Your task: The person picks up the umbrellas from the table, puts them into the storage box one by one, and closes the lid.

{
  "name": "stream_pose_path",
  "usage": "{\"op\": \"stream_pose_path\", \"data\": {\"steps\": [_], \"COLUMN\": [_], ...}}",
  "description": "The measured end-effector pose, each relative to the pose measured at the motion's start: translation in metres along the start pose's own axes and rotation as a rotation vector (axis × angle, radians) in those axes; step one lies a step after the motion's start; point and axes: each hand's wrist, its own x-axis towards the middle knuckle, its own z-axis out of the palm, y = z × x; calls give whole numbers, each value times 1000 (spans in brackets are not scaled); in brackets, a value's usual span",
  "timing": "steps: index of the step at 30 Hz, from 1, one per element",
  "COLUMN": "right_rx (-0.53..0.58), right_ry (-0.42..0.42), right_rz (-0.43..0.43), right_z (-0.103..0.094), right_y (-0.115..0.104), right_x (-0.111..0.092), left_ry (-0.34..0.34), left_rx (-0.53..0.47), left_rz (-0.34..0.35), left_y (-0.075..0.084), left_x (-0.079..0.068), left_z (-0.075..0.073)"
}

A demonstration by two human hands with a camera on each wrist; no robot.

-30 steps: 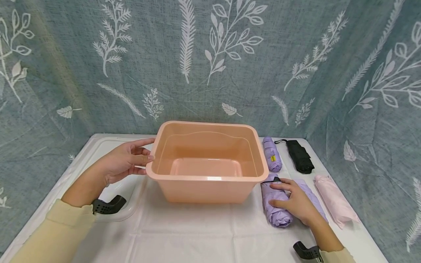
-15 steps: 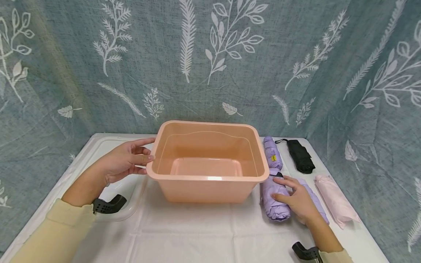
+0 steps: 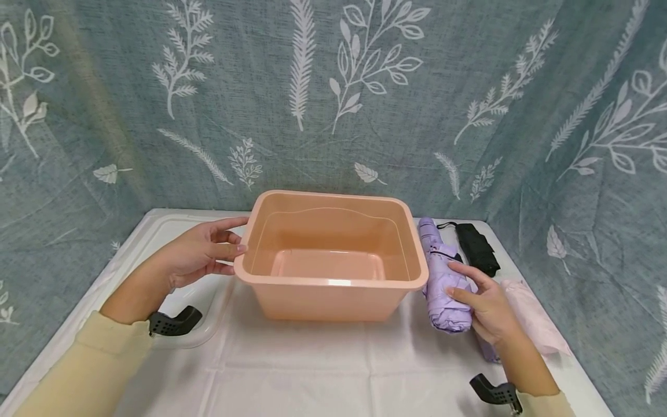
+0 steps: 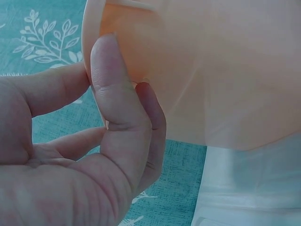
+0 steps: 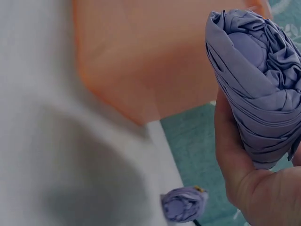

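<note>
Purple rolls (image 3: 447, 304): 3, right hand (image 3: 486, 301) gripping one | black roll (image 3: 476, 248): 1 | pink roll (image 3: 537, 321): 1 | left hand (image 3: 200, 253) holding 1 tub (image 3: 323, 302)

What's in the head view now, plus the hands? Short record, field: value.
container: peach bin, mid-table, upright
left_hand: left hand holds the bin's left rim
right_hand: right hand grips a rolled purple bundle
held_item_state: appears lifted off the table, right of the bin
other_purple: far bundle, partly hidden behind the held one; near bundle, mostly hidden by the right hand
black_item: black bundle, far right
pink_item: pink bundle, right side
left_side: pale lid-like panel under the left arm
backdrop: teal leaf-print cloth
</note>
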Motion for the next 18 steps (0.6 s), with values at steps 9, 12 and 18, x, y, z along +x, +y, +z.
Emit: {"op": "stream_pose_path", "data": {"steps": [9,12,18], "right_rx": [29,-6,-77], "right_ry": [-102,-124,-190], "right_rz": [-86,-73,-74], "right_z": [3,7,13], "right_y": [-32,-42,-61], "right_x": [7,12,21], "left_ry": [-8,-4,-8], "left_rx": [-11,-11,-12], "left_rz": [4,6,10], "left_y": [-1,-1,-2], "left_x": [2,1,0], "left_z": [0,-1,-3]}}
